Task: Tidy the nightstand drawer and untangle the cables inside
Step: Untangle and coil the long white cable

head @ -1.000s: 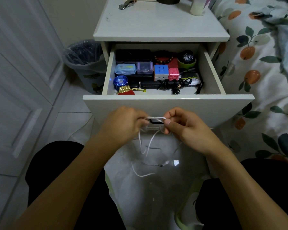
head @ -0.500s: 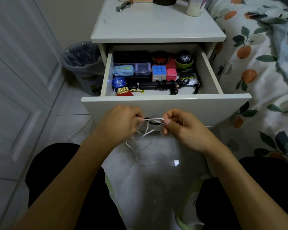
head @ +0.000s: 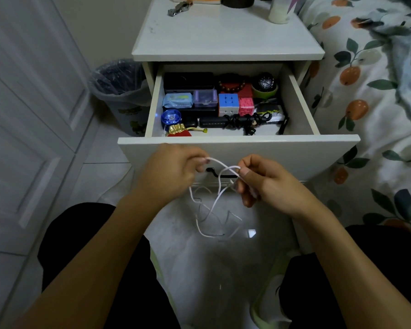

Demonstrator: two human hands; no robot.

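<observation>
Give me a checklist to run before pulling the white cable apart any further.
1. Left hand pinches the white cable: ok.
2. Right hand pinches the cable: ok.
3. Cable free of tangles: not ok, its loops cross between and below the hands.
4. Loose end off the floor: cannot tell.
5. Drawer open for its return: ok.
6. Black cable in the drawer untangled: not ok, bunched.
</observation>
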